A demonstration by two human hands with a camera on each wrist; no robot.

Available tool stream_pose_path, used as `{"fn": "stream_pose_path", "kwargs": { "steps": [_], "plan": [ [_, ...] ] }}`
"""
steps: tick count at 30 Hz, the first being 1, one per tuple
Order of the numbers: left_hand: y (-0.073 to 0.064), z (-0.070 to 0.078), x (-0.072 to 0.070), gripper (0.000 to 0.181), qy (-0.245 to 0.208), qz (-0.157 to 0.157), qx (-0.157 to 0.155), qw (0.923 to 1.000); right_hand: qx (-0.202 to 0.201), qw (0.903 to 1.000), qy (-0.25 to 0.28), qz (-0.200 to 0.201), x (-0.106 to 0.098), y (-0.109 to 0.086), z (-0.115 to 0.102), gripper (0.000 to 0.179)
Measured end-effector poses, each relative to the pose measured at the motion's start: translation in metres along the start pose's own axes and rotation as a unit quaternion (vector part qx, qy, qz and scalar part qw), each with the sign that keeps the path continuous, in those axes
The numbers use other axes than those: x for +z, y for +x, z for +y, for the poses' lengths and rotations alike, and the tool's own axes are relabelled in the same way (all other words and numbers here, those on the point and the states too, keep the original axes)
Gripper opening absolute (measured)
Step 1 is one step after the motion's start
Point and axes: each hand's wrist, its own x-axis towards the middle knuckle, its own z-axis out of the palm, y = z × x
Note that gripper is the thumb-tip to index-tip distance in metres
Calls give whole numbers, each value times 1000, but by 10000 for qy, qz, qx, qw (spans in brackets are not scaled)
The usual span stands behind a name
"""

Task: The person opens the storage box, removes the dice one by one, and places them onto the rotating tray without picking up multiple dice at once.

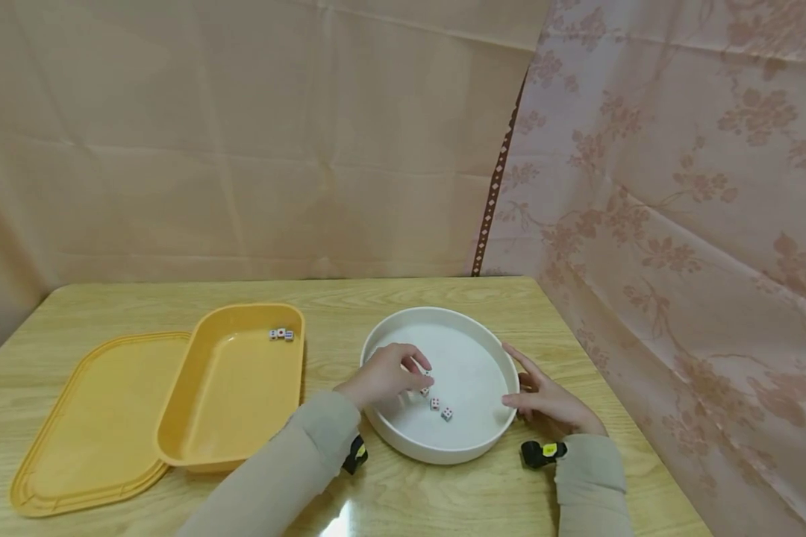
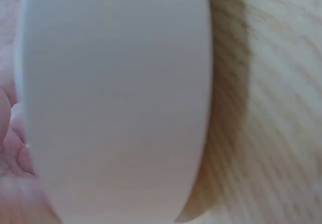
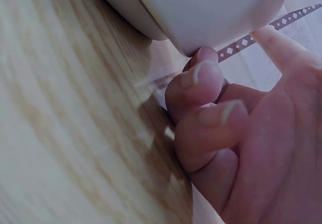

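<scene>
Four dice (image 1: 447, 414) show in or over the round white tray (image 1: 440, 452) in front of us, two of them lying on its floor just beside our left hand (image 1: 386, 375). That hand reaches over the near-left rim, and its thumb and a fingertip pinch one die (image 1: 428, 374); another sits right by the thumb.

Our right hand (image 1: 551, 400) holds the tray at its right side, thumb over the rim, index finger stretched along the outer wall. From the right wrist we see the other fingers curled near the tray's lower edge. The left wrist view is mostly filled by the tray's outer wall.

To our left, a deep yellow tray (image 1: 231, 403) overlaps a flat yellow lid (image 1: 97, 425) on the wood-grained surface (image 1: 470, 496). Three white dice (image 1: 281, 333) sit side by side in its far right corner. We wear light sleeves (image 1: 278, 473), and plain cloth (image 1: 262, 134) hangs behind, with flowered cloth (image 1: 698, 171) on the right.
</scene>
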Motion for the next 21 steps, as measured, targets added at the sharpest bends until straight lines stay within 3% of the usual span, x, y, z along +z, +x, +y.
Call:
{"fn": "stream_pose_path", "kwargs": {
  "steps": [7,21],
  "plan": [
    [-4,13,-16,20,-261,148,95,9995,119,9990,420,7,2,-1,1,97],
    [-17,36,-51,24,-448,325,212,9982,48,9999,94,-10,2,0,0,95]
  ]
}}
